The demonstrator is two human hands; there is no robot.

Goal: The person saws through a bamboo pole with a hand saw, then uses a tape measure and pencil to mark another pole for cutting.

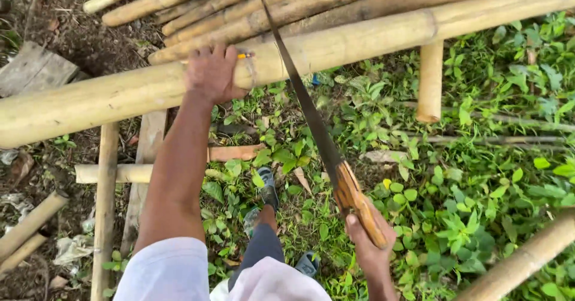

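Left hand [211,73] grips the bamboo pole [359,37], right hand [371,241] grips the handsaw [311,115], poles [239,1] stacked behind.

We see a weathered grey board [33,68] at far left, a short bamboo post [430,80] standing right of centre, green weeds [473,175] covering the right, and crumpled litter [72,248] near left.
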